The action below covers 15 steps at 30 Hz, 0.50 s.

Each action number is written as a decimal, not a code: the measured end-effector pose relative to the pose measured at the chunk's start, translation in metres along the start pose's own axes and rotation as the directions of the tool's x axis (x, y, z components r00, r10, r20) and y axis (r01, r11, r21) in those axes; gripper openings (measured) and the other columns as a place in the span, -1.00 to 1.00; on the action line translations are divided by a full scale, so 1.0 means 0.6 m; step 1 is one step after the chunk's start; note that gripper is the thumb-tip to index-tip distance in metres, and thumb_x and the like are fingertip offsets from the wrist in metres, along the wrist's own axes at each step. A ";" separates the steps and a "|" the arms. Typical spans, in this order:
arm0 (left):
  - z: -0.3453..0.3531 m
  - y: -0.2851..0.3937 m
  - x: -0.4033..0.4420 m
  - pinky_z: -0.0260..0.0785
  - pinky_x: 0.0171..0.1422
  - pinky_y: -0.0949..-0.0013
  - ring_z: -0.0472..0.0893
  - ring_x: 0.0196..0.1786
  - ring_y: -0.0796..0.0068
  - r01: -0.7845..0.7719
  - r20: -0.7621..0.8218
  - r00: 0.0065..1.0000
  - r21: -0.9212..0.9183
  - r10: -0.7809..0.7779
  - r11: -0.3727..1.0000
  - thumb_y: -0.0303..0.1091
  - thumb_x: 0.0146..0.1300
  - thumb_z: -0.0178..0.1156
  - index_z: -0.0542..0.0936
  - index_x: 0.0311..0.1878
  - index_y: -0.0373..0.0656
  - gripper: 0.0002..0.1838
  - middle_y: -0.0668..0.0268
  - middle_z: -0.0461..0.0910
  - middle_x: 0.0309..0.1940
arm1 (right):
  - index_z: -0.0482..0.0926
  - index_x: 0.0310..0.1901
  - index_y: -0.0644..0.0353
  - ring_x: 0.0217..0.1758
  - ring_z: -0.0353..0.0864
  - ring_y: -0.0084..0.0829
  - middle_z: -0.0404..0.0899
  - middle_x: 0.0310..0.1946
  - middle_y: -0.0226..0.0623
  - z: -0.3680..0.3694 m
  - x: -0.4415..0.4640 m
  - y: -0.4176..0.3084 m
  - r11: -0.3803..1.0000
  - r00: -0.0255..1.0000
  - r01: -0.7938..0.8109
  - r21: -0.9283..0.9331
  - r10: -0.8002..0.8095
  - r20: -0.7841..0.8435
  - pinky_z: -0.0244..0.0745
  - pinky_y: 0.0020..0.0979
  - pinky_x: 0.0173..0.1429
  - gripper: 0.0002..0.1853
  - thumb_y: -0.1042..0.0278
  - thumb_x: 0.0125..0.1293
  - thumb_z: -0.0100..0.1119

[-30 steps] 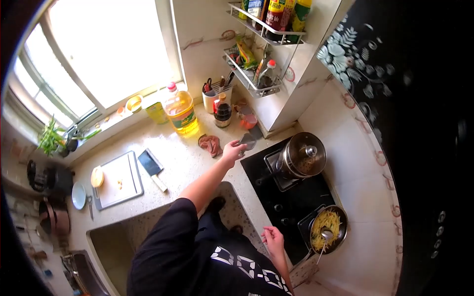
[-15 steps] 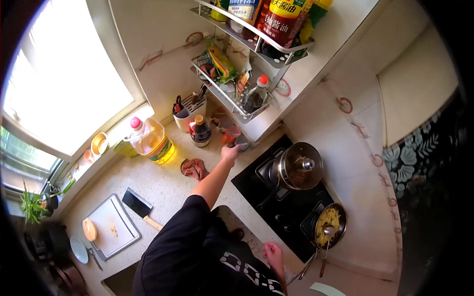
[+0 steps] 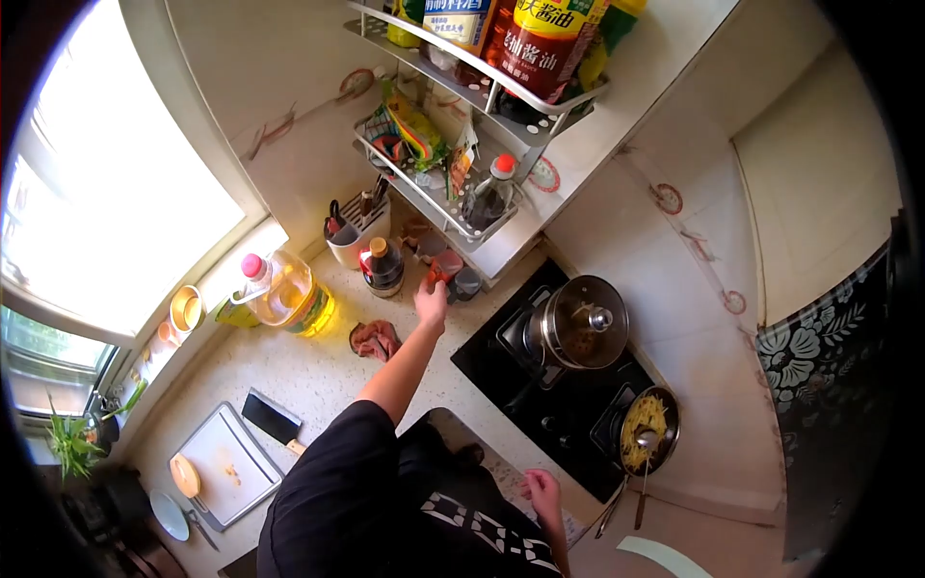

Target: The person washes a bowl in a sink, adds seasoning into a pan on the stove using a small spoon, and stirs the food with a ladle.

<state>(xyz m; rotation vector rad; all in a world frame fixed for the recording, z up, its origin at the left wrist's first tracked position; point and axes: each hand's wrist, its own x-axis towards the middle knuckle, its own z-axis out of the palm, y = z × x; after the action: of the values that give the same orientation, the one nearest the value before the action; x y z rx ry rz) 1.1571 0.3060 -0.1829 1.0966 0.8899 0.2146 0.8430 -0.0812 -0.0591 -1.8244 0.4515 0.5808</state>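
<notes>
Reading the clock from the middle of our view, nearest us at 5 o'clock is our right hand (image 3: 544, 491), near the hob (image 3: 520, 361), fingers loosely curled; we see nothing in it, though we cannot tell how far it stands open. At 8 o'clock on the tabletop (image 3: 318, 376) we have a cutting board (image 3: 231, 443) with a cleaver (image 3: 270, 414) just beside it. At 4 o'clock a frying pan (image 3: 669, 456) holds yellow shreds (image 3: 644, 416) and a ladle (image 3: 647, 439); between 3 and 4 sits a pot (image 3: 546, 332) under a glass lid (image 3: 588, 337). Farther out, our left hand (image 3: 431, 299) reaches to the middle, its fingers bent at the small red container (image 3: 449, 261), which lies at the hand's 1 o'clock; we cannot tell whether they grip it or only touch it. Around that hand, a grey container (image 3: 466, 281) stands at 2 o'clock, a dark sauce bottle (image 3: 383, 270) at 10, an oil bottle (image 3: 289, 299) at 9. Beyond, at 12, a wire shelf (image 3: 476, 229) carries a red-capped bottle (image 3: 491, 196)
</notes>
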 end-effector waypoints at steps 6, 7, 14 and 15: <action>0.015 -0.006 0.010 0.39 0.01 0.44 0.55 -0.02 0.55 0.099 0.115 0.989 -0.032 -0.094 0.995 -0.24 0.35 0.17 0.53 0.28 -0.17 -0.54 0.41 0.63 -0.03 | 0.59 0.00 0.24 -0.44 0.58 -0.57 0.68 -0.34 -0.28 -0.009 -0.009 -0.004 0.999 0.999 0.032 0.037 -0.031 -0.043 0.46 -0.55 -0.35 -0.83 0.41 0.50 0.06; 0.014 0.001 0.002 0.38 0.06 0.44 0.54 0.02 0.54 0.168 0.148 0.976 -0.040 -0.160 0.985 -0.24 0.35 0.16 0.53 0.28 -0.15 -0.54 0.43 0.62 0.01 | 0.59 0.00 0.24 -0.44 0.58 -0.57 0.68 -0.34 -0.28 -0.015 -0.015 0.003 0.998 0.997 0.045 0.038 -0.042 -0.064 0.45 -0.55 -0.35 -0.83 0.41 0.51 0.06; 0.010 -0.012 -0.075 0.33 0.27 0.39 0.50 0.21 0.42 -0.279 0.063 0.953 -0.190 0.295 0.941 -0.38 0.39 0.07 0.41 0.39 -0.19 -0.50 0.31 0.50 0.31 | 0.63 -0.24 0.24 -0.53 0.53 -0.60 0.60 -0.53 -0.36 -0.124 -0.071 0.084 0.992 0.934 0.111 -0.068 -0.127 -0.333 0.40 -0.55 -0.41 -0.86 0.38 0.45 0.18; 0.013 0.027 -0.142 0.34 0.24 0.39 0.50 0.19 0.46 -0.287 0.094 0.948 -0.158 0.304 0.945 -0.38 0.40 0.06 0.40 0.41 -0.15 -0.49 0.31 0.49 0.33 | 0.64 -0.30 0.24 -0.55 0.52 -0.61 0.58 -0.58 -0.38 -0.143 -0.081 0.093 0.987 0.930 0.084 -0.134 -0.126 -0.344 0.40 -0.54 -0.43 -0.84 0.37 0.44 0.20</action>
<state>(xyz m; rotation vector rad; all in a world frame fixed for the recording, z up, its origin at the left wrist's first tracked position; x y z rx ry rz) 1.1118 0.2608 -0.1243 1.0945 0.5917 0.4523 0.7867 -0.1791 -0.0502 -2.0616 0.5632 0.2069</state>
